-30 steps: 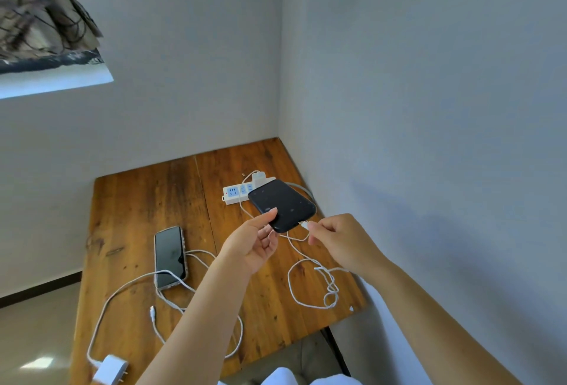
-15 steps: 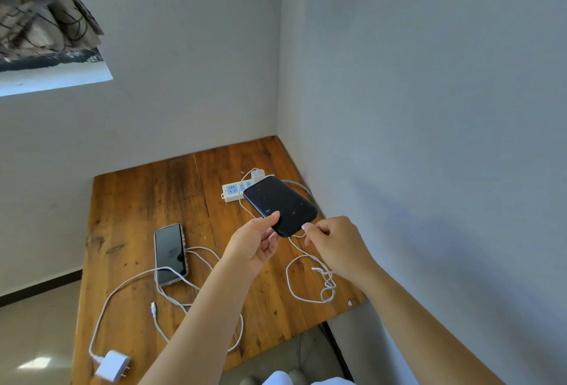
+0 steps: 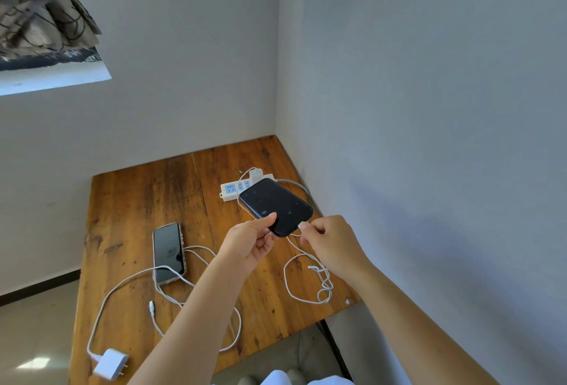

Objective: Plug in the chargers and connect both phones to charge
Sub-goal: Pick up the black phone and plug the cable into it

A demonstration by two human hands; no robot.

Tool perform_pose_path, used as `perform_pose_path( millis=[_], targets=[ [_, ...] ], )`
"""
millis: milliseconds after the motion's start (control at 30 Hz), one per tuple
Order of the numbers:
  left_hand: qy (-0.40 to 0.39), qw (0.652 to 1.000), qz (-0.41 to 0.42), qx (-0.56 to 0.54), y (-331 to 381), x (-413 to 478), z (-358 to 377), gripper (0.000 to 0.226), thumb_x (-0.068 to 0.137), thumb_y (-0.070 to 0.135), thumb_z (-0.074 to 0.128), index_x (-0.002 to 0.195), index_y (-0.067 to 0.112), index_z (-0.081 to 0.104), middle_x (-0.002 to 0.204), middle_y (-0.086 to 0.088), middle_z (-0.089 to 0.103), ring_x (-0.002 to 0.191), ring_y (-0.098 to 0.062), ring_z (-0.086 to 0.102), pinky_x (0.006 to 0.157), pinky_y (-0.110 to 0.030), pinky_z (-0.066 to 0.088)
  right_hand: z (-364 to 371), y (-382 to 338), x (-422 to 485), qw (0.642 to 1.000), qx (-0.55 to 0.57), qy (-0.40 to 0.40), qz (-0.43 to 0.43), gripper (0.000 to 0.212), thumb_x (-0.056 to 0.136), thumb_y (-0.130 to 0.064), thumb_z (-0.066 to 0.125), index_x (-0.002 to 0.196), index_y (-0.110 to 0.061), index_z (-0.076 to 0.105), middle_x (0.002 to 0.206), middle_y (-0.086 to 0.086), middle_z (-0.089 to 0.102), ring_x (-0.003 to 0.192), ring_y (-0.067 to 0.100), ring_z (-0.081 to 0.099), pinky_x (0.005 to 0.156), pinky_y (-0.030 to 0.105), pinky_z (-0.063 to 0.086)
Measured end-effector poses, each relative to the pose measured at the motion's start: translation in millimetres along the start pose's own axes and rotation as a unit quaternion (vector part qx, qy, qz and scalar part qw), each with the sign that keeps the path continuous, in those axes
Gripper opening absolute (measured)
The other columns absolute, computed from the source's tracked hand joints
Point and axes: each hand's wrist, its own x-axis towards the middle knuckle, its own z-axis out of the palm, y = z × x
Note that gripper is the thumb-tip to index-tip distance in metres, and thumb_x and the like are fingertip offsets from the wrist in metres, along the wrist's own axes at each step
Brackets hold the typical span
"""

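Black phone (image 3: 275, 206): held in the air above the right half of the wooden table (image 3: 144, 200), screen up and dark, just in front of the power strip (image 3: 242, 190).
Change: a second ago the cable connector (image 3: 302, 225) sat a short way off the phone's near edge; now it is touching that edge at the port, and the phone has come slightly nearer. I judge the plug is going in or just seated; the view is too small to tell which.
Meaning for the task: one charger (image 3: 256, 173) already stands in the strip, so this phone is close to charging.
Axis: the long axis runs from the near right end, where the port is, away to the far left toward the strip; the phone is tilted, far end higher.
Left hand (image 3: 247, 242): thumb on the screen's near corner, fingers beneath, pinching the phone steady.
Right hand (image 3: 329, 243): fingertips closed on the connector, its white cable (image 3: 306, 280) hanging in loose loops to the table.
Second phone (image 3: 168, 252): lies flat on the left half, screen up, long axis running away from the person, unconnected.
Second charger (image 3: 111, 364): unplugged at the near left edge, prongs bare; its cable (image 3: 122, 283) crosses that phone, with the free tip (image 3: 151, 304) lying beside it.
Left to do: plug that charger into the strip and join its tip to the second phone.
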Motion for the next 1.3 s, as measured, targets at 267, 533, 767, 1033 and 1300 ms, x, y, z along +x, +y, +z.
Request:
perform_pose_path(
  millis=[267,533,767,1033,1300],
  targets=[
    [0.002,1.0,0.005,0.014,6.1,4.6,3.2,0.033,0.079,0.012,0.073,0.107,0.003,0.058,0.099,-0.021,0.07,0.058,-0.015,0.059,0.047,-0.015,0.049,2.9,1.5,4.8,0.999,0.035,-0.009,0.021,0.038,0.095,-0.033,0.051,0.058,-0.026,0.06,0.042,-0.014,0.052,0.043,-0.002,0.053,0.043,0.008,0.036],
    [-0.03,0.999,0.01,-0.018,1.6,8.5,0.1,0.034,0.081,0.015,0.071,0.111,0.006,0.059,0.098,-0.019,0.07,0.065,-0.016,0.06,0.05,-0.017,0.05,0.5,7.9,5.3,0.991,0.073,-0.094,0.054,0.034,0.095,-0.031,0.05,0.072,-0.012,0.066,0.057,-0.003,0.058,0.045,0.003,0.054,0.05,0.013,0.046],
    [-0.039,0.998,0.042,-0.003,3.0,9.4,-1.0,0.032,0.087,0.019,0.065,0.118,0.014,0.058,0.111,-0.016,0.068,0.081,-0.019,0.062,0.059,-0.022,0.049,6.3,14.6,6.2,0.992,0.038,-0.101,0.061,0.015,0.095,-0.036,0.048,0.097,-0.025,0.058,0.065,-0.012,0.057,0.054,0.004,0.057,0.048,0.009,0.042],
    [-0.051,0.998,0.047,0.009,1.1,11.0,-4.5,0.024,0.089,0.02,0.062,0.113,0.016,0.061,0.107,-0.013,0.068,0.086,-0.02,0.062,0.061,-0.024,0.049,7.5,19.7,4.9,0.992,0.059,-0.101,0.045,0.006,0.094,-0.031,0.051,0.098,-0.035,0.055,0.064,-0.01,0.062,0.055,-0.001,0.061,0.05,0.007,0.047],
    [-0.048,0.998,0.051,0.003,-0.2,12.5,-7.3,0.021,0.086,0.025,0.064,0.106,0.019,0.06,0.104,-0.01,0.07,0.088,-0.017,0.066,0.06,-0.023,0.052,7.7,20.2,5.9,0.991,0.068,-0.105,0.038,0.007,0.094,-0.029,0.052,0.098,-0.033,0.057,0.064,-0.01,0.062,0.055,-0.002,0.061,0.05,0.007,0.045]
  ],
)
